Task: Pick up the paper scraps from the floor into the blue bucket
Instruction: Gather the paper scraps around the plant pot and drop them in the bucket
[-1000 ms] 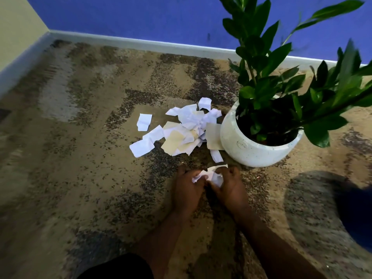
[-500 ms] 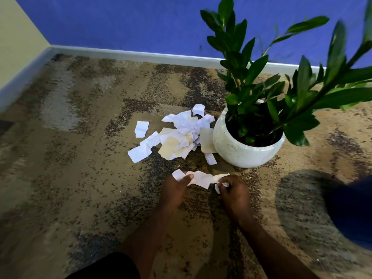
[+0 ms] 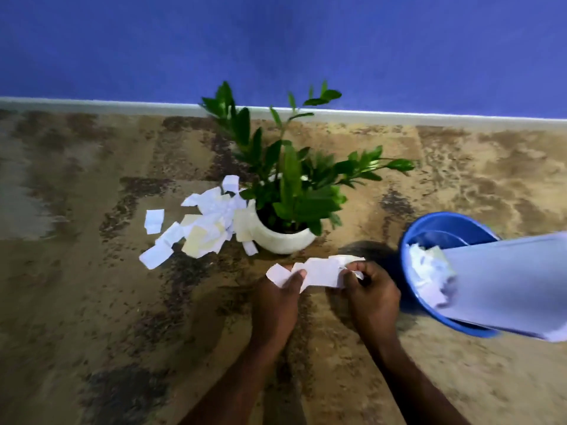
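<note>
Here, paper scraps (image 3: 319, 273) pinched between left hand (image 3: 276, 299) and right hand (image 3: 372, 294); blue bucket (image 3: 441, 219) alongside, crumpled scraps (image 3: 426, 271) inside.

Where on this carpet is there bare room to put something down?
Bare carpet lies left of the scrap pile, behind the blue bucket right of the potted plant, and left of the left hand. Crowded: the pile lies against the pot, and between pot and bucket the right hand also grips held scraps.

No legible text — none anywhere
</note>
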Demonstrator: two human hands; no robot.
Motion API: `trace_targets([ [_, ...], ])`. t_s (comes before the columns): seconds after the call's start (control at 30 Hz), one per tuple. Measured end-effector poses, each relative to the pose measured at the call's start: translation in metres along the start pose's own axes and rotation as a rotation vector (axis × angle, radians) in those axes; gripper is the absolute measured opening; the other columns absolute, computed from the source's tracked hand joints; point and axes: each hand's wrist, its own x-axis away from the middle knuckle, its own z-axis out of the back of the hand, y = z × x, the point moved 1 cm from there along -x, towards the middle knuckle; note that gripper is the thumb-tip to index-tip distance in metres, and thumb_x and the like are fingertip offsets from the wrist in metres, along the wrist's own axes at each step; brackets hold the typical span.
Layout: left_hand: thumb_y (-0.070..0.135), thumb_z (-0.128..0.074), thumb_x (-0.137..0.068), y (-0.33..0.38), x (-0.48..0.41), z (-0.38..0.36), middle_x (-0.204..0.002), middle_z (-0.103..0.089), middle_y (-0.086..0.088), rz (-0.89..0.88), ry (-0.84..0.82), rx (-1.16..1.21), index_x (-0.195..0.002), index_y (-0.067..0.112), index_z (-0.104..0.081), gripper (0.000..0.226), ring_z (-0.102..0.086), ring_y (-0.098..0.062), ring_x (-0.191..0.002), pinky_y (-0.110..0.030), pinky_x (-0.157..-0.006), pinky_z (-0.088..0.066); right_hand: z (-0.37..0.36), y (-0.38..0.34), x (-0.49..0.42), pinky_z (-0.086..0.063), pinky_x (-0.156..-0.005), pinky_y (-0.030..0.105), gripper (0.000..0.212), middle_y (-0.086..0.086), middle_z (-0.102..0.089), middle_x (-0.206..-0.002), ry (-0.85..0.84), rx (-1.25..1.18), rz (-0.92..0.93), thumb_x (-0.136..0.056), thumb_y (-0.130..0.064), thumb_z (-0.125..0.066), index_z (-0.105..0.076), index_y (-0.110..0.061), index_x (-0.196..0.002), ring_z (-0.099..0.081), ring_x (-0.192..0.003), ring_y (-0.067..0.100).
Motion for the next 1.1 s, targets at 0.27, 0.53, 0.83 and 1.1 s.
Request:
trace_targets([
  [0.27, 0.027, -0.067, -0.083, 0.123, 0.052, -0.095, -0.08, -0.074, -0.006, -0.148, -0.218, -0.12, -0.085, 0.007, -0.069, 0.02, -0.07, -0.021, -0.077, -0.031, -0.067, -0.052, 0.153, -0.023, -0.042, -0.055, -0.07, 0.039, 0.013, 0.007, -0.071, -0.066, 0.219, 0.048, -0.195, -0.079, -0.013, -0.06, -0.065, -0.017, -0.068, -0.069, -0.069, 0.027],
  [0.53, 0.042, -0.064, -0.084, 0.165, 0.051, -0.166, -0.1, -0.073, -0.014, -0.12, -0.199, -0.386, -0.1, 0.006, -0.069, 0.04, -0.068, -0.03, -0.094, -0.025, -0.064, -0.04, 0.195, -0.018, -0.083, -0.053, -0.077, 0.043, 0.019, 0.018, -0.072, -0.077, 0.205, 0.145, -0.253, -0.084, -0.013, -0.053, -0.071, -0.008, -0.079, -0.069, -0.078, 0.037],
  [0.83, 0.038, -0.064, -0.085, 0.146, 0.044, -0.182, -0.104, -0.072, -0.014, -0.158, -0.294, -0.562, -0.105, 0.006, -0.068, 0.038, -0.066, -0.03, -0.096, -0.022, -0.061, -0.033, 0.199, 0.0, -0.097, -0.037, -0.061, 0.029, 0.021, 0.019, -0.071, -0.072, 0.062, 0.315, -0.254, -0.084, -0.014, -0.053, -0.067, -0.007, -0.069, -0.065, -0.078, 0.037],
  [1.1, 0.025, -0.073, -0.079, 0.146, 0.054, -0.207, -0.118, -0.067, -0.008, -0.144, -0.524, -0.442, -0.123, 0.013, -0.06, 0.047, -0.061, -0.018, -0.101, -0.001, -0.067, -0.034, 0.205, 0.008, -0.099, -0.045, -0.079, 0.034, 0.016, 0.023, -0.072, -0.094, 0.078, 0.308, -0.179, -0.082, -0.007, -0.063, -0.073, -0.001, -0.093, -0.066, -0.092, 0.038],
])
